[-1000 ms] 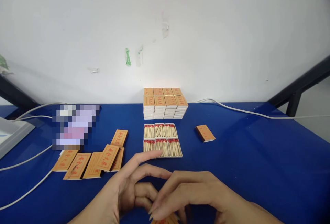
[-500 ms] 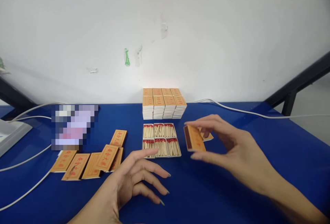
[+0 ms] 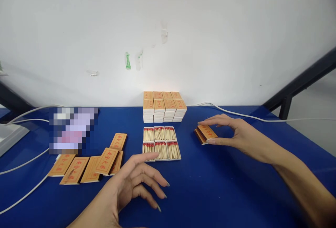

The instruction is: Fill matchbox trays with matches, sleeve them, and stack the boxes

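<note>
My right hand pinches an orange matchbox with red print between thumb and fingers, at the right of the blue table. Under it lies another matchbox, its edge showing to the left; whether the two touch I cannot tell. My left hand is open, fingers spread and holding nothing, over the front of the table. Just beyond it, open matchbox trays stand in two rows, full of red-tipped matches. The left fingertips partly cover the front row.
Behind the trays, a block of stacked matchboxes stands by the white wall. Several loose matchboxes lie overlapping at the left, near a blurred-out item. White cables cross the table's left side; another cable runs along the back right.
My right hand has moved slightly back and lowered the matchbox from a tilted hold onto or just above the one on the table. My left hand has stayed nearly still.
</note>
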A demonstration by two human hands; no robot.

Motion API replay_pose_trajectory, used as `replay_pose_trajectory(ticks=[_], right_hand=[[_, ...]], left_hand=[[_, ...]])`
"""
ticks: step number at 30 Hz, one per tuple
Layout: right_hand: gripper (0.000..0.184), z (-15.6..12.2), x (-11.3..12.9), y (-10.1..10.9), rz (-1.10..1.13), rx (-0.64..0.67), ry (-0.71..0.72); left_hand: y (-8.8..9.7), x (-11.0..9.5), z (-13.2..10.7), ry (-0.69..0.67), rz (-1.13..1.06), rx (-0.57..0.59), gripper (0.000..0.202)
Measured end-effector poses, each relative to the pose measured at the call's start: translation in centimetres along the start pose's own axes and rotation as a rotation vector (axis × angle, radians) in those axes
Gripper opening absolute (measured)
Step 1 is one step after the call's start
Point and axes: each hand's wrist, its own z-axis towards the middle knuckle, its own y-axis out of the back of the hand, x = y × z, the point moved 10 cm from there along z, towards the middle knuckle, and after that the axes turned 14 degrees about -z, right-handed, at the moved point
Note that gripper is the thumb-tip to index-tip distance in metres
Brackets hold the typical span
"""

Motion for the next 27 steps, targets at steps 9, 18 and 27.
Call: replay_pose_trajectory(ticks=[9,18,27], right_hand=[[0.054,0.1,-0.3,-1.1,0.003,0.043,-0.016],[0.056,0.2,0.1,-1.3,-0.017,0.030,-0.014],[0.073,-0.6,2.6,0.3,-0.085,-0.175,0.116]], left_hand=[[-0.3,-0.3,-0.5,-0.131,0.165,0.046,0.075],[-1.0,-10.1,-5.7,-0.813,1.335,-0.661,0.047],[2.7,-11.1,-2.6,-0.423,1.771,-0.679,0.035]])
